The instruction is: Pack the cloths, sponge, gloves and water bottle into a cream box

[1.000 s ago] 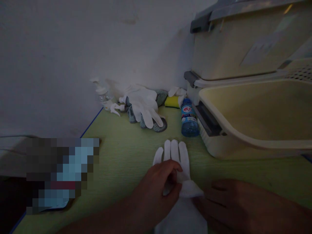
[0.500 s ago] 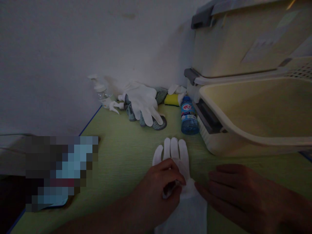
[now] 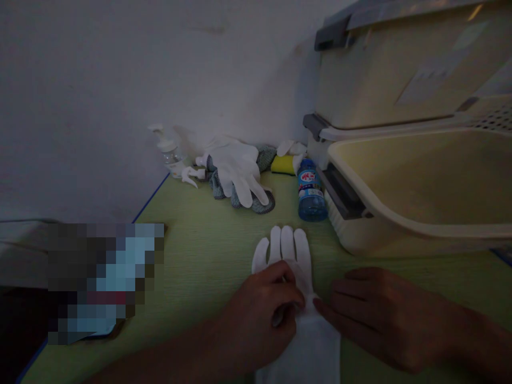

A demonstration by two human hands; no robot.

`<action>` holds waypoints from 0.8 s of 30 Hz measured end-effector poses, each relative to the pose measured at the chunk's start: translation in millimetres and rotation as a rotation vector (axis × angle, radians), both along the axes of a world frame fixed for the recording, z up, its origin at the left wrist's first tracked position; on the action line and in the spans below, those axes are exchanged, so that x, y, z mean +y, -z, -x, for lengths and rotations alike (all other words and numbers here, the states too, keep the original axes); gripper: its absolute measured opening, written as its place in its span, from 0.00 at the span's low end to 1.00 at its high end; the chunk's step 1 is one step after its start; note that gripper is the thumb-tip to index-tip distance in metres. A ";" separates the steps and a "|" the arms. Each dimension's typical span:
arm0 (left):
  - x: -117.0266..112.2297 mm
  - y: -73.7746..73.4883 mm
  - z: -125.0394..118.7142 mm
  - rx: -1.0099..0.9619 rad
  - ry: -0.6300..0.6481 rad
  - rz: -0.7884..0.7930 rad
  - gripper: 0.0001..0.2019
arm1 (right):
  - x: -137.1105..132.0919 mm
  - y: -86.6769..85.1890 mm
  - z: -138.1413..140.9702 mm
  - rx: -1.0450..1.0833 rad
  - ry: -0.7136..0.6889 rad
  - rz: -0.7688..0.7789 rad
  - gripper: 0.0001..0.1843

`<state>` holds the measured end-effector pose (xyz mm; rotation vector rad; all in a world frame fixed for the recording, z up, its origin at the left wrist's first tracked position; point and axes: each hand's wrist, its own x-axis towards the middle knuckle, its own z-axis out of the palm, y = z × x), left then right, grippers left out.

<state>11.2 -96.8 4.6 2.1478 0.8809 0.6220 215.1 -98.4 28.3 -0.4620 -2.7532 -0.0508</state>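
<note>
A white cloth glove [image 3: 288,253] lies flat on the green table [image 3: 200,256], fingers pointing away from me. My left hand [image 3: 260,314] rests on its palm part with fingers curled, pinching the fabric near the thumb. My right hand [image 3: 384,314] lies beside the glove's right edge, fingers stretched out and touching the cuff area. The lower cuff runs off the bottom of the view.
At the back by the wall lie another white glove [image 3: 236,168] on a grey cloth [image 3: 262,205], a spray bottle [image 3: 170,154], a yellow sponge [image 3: 282,164] and a blue bottle [image 3: 311,192]. A large cream plastic bin [image 3: 420,181] fills the right. A blurred object lies at left.
My right hand has moved up and left, from beside the cuff to touching the glove's edge. My left hand has stayed on the glove, pinching it.
</note>
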 end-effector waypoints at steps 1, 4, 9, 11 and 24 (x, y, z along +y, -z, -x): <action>1.0 -0.1 1.6 0.031 0.021 -0.019 0.13 | -0.3 1.0 0.3 0.001 0.013 0.019 0.25; 7.1 -2.4 9.6 0.121 0.139 -0.113 0.12 | -1.0 2.3 0.2 -0.019 0.020 0.096 0.22; 20.8 -6.7 22.1 0.135 0.333 -0.198 0.10 | -1.7 0.0 -4.3 -0.120 0.050 0.200 0.16; 23.9 -7.2 24.5 0.119 0.342 -0.149 0.10 | -1.6 -0.5 -6.1 -0.150 0.046 0.234 0.17; 6.0 -6.4 14.4 0.197 0.006 0.083 0.11 | 7.1 -1.6 -3.8 0.003 -0.030 0.091 0.15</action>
